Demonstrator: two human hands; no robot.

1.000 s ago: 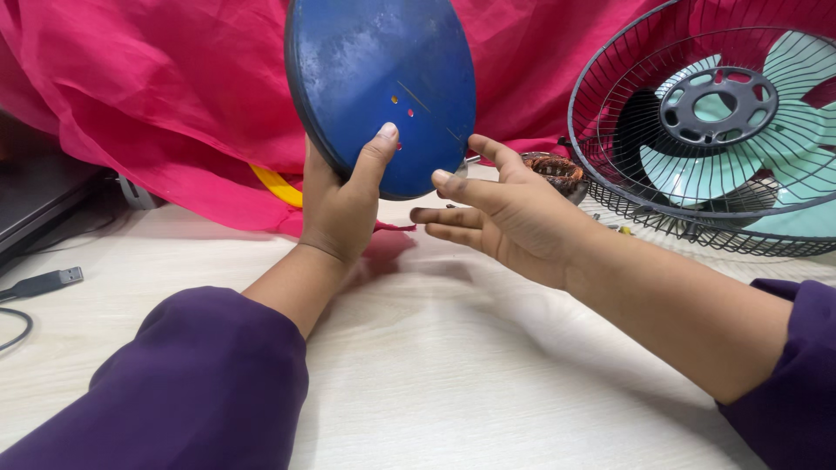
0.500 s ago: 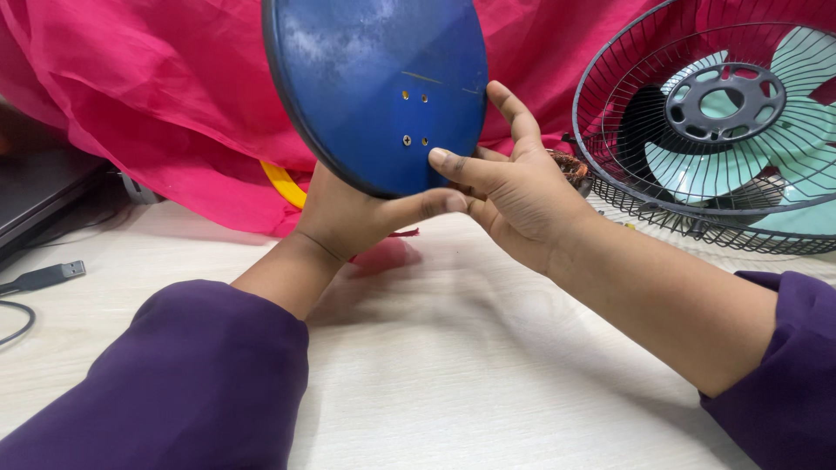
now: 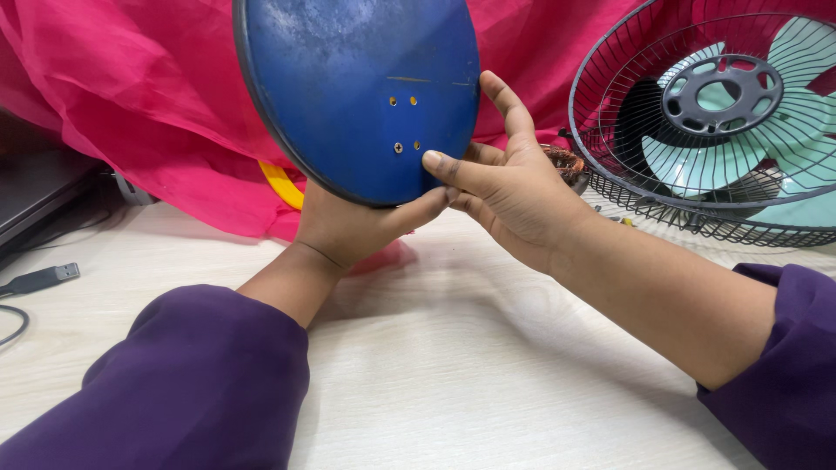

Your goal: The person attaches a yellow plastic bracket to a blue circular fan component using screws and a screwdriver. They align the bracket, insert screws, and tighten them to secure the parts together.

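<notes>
A large round blue disc (image 3: 348, 87) with a dark rim and several small screw holes is held upright above the pale table (image 3: 488, 383). My left hand (image 3: 353, 231) grips its lower edge from beneath, the fingers hidden behind it. My right hand (image 3: 509, 187) holds the disc's right edge, thumb pressed on the blue face near the holes and fingers behind the rim. Both arms wear purple sleeves.
A fan head (image 3: 723, 113) with a black wire guard and pale green blades lies at the right. A copper-wound motor part (image 3: 564, 161) peeks out behind my right hand. Pink cloth (image 3: 148, 113) covers the back, with a yellow piece (image 3: 280, 184) under it. A cable plug (image 3: 39, 280) lies at the left.
My right hand moved in from open and apart to grip the disc's right edge. The disc has tilted and come closer, showing its screw holes.
</notes>
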